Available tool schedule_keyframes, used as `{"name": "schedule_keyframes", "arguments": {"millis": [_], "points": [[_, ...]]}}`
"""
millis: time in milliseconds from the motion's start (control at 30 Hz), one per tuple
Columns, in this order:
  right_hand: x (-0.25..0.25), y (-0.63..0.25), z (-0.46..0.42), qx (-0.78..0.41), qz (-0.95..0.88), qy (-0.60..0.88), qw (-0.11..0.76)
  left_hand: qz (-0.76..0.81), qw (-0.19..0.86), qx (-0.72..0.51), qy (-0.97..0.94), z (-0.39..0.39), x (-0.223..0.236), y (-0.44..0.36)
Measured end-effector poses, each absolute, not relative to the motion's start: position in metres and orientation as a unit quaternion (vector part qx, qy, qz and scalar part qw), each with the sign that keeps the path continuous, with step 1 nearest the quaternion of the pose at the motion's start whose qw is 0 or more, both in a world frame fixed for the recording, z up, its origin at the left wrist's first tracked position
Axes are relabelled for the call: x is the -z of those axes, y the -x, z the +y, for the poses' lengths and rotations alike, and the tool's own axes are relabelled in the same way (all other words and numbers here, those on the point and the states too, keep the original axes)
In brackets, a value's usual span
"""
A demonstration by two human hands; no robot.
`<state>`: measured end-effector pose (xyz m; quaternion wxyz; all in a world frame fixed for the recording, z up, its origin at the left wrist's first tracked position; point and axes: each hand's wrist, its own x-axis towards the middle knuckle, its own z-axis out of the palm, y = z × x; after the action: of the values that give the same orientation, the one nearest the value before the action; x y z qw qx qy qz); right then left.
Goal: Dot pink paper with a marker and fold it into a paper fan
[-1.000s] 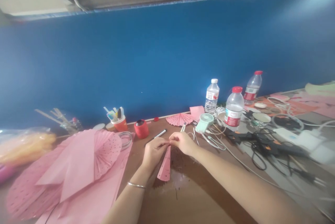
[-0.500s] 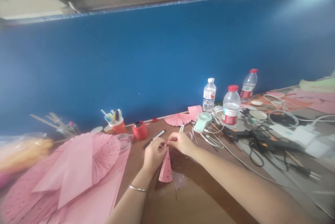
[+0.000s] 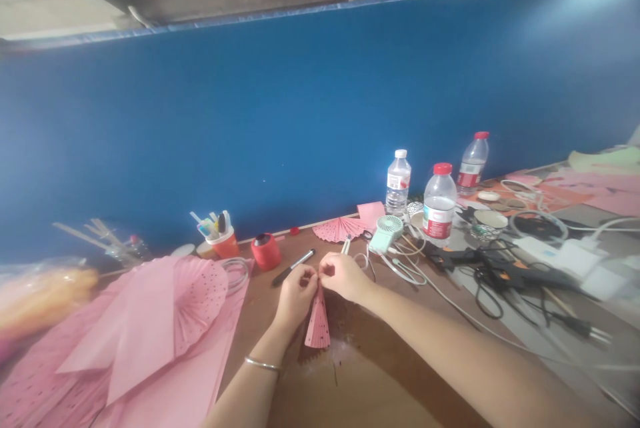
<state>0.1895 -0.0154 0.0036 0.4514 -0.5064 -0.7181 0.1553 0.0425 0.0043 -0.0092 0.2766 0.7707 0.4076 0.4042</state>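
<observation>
A pleated pink paper fan (image 3: 318, 327), dotted with small holes and folded narrow, hangs from my fingertips over the brown table (image 3: 360, 375). My left hand (image 3: 297, 291) pinches its narrow top end from the left. From the right, my right hand (image 3: 345, 277) pinches the same end, thumb and finger closed. The fingertips of both hands meet and hide the very tip. Just beyond my left hand lies a black and silver pen (image 3: 294, 267). An opened pink fan (image 3: 340, 229) rests farther back, near the wall.
Pink paper and fans (image 3: 145, 321) pile up at left. A red tape roll (image 3: 266, 252) and a cup of pens (image 3: 222, 241) stand behind. On the right are a mint handheld fan (image 3: 387, 235), water bottles (image 3: 440, 205), cables and black glue guns (image 3: 500, 265). A blue partition (image 3: 280, 115) rises behind.
Both hands keep their pinch on the folded fan, with only slight finger movement. The view has shifted a little, so the surroundings sit slightly farther left.
</observation>
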Motion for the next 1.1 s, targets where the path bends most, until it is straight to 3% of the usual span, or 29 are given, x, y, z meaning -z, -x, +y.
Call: {"name": "schedule_keyframes", "arguments": {"millis": [400,733,867,1100], "points": [[0.0,-0.19,-0.014,-0.201,-0.705,0.495,0.466,0.412,0.321,-0.425,-0.739,0.001,0.006,-0.041],[-0.006,-0.188,-0.022,-0.068,-0.76,0.443,0.47,0.412,0.352,-0.43,-0.722,0.002,0.009,-0.044],[-0.007,-0.188,-0.023,-0.081,-0.748,0.485,0.446,0.419,0.312,-0.443,-0.728,-0.001,0.007,-0.044],[-0.001,-0.191,-0.018,-0.236,-0.7,0.486,0.467,0.388,0.165,-0.438,-0.794,-0.01,-0.005,-0.043]]}}
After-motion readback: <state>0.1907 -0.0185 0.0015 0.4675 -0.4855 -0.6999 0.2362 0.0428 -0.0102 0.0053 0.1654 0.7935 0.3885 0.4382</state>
